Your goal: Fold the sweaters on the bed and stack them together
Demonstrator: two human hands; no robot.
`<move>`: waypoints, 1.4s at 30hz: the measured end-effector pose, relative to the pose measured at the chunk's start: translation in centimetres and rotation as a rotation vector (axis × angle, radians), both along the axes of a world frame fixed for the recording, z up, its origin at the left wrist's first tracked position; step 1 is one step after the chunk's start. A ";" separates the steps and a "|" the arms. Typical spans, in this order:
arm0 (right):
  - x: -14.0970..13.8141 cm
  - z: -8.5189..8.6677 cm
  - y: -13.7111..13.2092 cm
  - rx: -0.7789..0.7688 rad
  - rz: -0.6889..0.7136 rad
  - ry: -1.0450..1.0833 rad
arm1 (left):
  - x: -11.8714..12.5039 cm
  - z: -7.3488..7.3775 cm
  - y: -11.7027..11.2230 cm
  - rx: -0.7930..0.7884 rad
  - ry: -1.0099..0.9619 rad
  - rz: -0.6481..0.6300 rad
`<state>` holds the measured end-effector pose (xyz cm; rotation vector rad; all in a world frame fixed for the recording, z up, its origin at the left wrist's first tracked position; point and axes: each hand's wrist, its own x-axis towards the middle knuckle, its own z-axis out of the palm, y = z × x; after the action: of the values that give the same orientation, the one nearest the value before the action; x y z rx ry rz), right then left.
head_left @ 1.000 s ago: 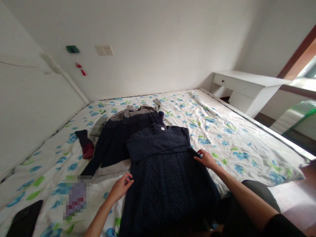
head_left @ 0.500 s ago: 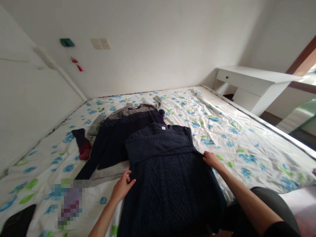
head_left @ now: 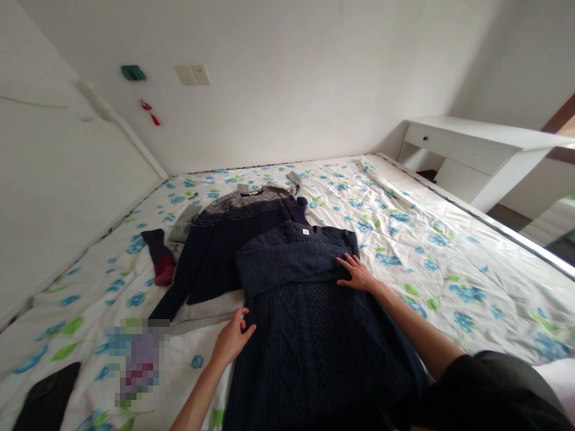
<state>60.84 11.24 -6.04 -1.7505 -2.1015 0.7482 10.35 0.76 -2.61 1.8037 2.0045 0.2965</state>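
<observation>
While it lies spread on the bed [head_left: 449, 263] in the lower middle of the frame, the dark cable-knit sweater [head_left: 309, 335] has one sleeve folded across its chest. The right hand [head_left: 357, 274] lies flat on that folded sleeve near the sweater's right edge, fingers spread and closed on nothing. The left hand [head_left: 233, 341] sits at the sweater's left edge, its grip pinched on the knit there. Just behind and to the left, partly under the sweater, lies a navy and grey sweater [head_left: 229, 239], with a pale grey knit [head_left: 204, 311] showing below it. A dark red sock [head_left: 159, 260] lies further left on the flowered sheet. At the upper right stands a white desk [head_left: 476, 155] against the wall.
</observation>
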 end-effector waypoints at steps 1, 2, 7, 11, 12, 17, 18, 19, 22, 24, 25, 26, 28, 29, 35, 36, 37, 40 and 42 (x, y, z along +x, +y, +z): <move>-0.8 0.0 0.6 -0.051 -0.003 -0.032 | 0.0 0.0 0.0 -0.002 0.003 0.000; -1.4 0.1 1.2 -0.089 -0.017 -0.063 | 0.0 -0.1 0.0 -0.007 0.005 0.001; -1.9 2.0 7.0 -0.061 -0.055 -0.128 | -0.1 -0.2 -0.1 -0.028 0.005 -0.002; -1.7 3.2 13.0 0.116 -0.169 -0.019 | 0.1 0.0 -0.4 -0.020 -0.003 -0.006; -1.9 3.3 14.3 0.130 -0.204 0.000 | 0.1 0.1 -0.5 -0.022 -0.003 -0.009; -4.1 2.9 20.2 0.090 -0.323 0.023 | 0.2 0.3 -0.8 -0.053 0.000 -0.018; -4.7 2.7 21.2 0.087 -0.325 0.019 | 0.2 0.3 -0.8 -0.064 -0.004 -0.019; -5.1 2.4 22.0 0.082 -0.323 0.014 | 0.1 0.2 -0.7 -0.075 -0.009 -0.020; -6.0 1.4 24.1 0.032 -0.321 -0.013 | -0.2 -0.1 -0.5 -0.104 -0.015 -0.024; -6.0 1.0 25.2 0.000 -0.339 -0.028 | -0.4 -0.5 -0.4 -0.113 -0.016 -0.019; -5.9 0.8 25.7 0.002 -0.356 -0.032 | -0.5 -0.8 -0.3 -0.112 -0.016 -0.015; -5.7 0.8 26.2 0.018 -0.377 -0.032 | -0.6 -1.0 -0.2 -0.109 -0.019 -0.010; -5.1 0.7 27.0 0.060 -0.411 -0.022 | -0.7 -1.4 -0.1 -0.100 -0.030 0.001; -4.9 0.7 27.2 0.070 -0.412 -0.013 | -0.8 -1.5 0.0 -0.093 -0.037 0.004; -3.3 -0.1 25.2 0.035 -0.233 0.106 | -1.5 -1.3 0.3 -0.069 -0.143 0.011; -2.8 -0.3 24.4 0.049 -0.217 0.133 | -1.6 -1.2 0.3 -0.073 -0.180 0.010; -2.1 -0.5 23.4 0.073 -0.222 0.151 | -1.7 -1.0 0.5 -0.072 -0.218 0.009; 0.8 -1.4 20.2 0.146 -0.371 0.108 | -1.9 0.3 1.9 -0.009 -0.330 0.026; 2.9 -1.7 18.1 0.125 -0.494 0.049 | -2.3 1.7 4.2 0.081 -0.388 0.057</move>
<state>63.78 29.38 -7.76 -2.0338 -1.5447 0.4977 8.07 4.93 -0.93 1.5891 1.7908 0.6971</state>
